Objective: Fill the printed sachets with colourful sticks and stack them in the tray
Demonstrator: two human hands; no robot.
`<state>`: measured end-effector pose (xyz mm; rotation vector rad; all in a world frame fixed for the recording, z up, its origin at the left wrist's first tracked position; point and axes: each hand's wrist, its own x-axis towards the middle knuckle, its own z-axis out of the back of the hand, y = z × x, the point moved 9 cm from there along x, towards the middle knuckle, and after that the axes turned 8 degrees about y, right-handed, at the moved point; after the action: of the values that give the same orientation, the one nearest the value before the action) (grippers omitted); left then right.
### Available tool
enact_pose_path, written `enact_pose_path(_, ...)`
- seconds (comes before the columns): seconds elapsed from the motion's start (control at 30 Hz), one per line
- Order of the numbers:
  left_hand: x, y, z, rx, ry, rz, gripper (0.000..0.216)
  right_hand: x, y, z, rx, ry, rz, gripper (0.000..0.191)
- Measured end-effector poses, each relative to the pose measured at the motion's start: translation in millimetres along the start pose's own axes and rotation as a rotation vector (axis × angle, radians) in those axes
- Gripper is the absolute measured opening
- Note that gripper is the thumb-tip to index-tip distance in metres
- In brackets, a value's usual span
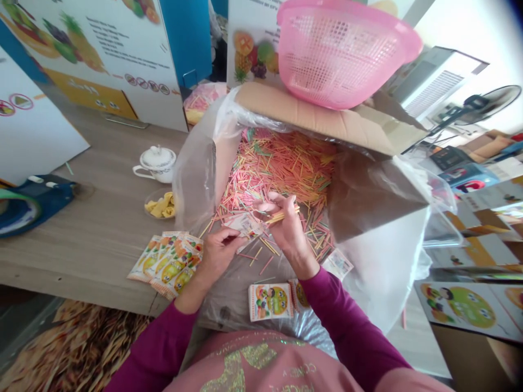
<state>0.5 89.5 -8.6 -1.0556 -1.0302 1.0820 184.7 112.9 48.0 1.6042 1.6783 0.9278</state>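
My left hand point(216, 255) pinches the edge of a small printed packet point(244, 223) above the near side of a lined carton. Close beside it, my right hand point(289, 234) has its fingers curled around several thin yellow-orange sticks point(278, 216), their ends pointing toward the packet. Whether any stick is inside the packet, I cannot tell. Beneath and beyond both hands spreads a heap of thin coloured sticks point(281, 169), pink, orange, yellow and green, in the carton. Loose sticks lie scattered nearer to me on the clear plastic liner point(371, 267).
Printed packets point(169, 264) lie to the left, another packet point(270, 302) in front of me. A pink basket point(347, 54) rests on the carton's far flap point(302, 111). Left stand a lidded cup point(157, 163), a dish of yellow pieces point(161, 206) and a tape dispenser point(44, 201).
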Motion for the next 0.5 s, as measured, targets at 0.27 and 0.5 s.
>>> enact_pose_path(0.27, -7, 8, -14, -0.323, -0.058, 0.160, 0.019, -4, -21, -18, -0.147, 0.018, 0.021, 0.063)
enact_pose_path(0.5, -9, 13, -24, -0.469, 0.013, 0.196, 0.026, -13, -18, -31, -0.377, 0.381, -0.029, 0.048)
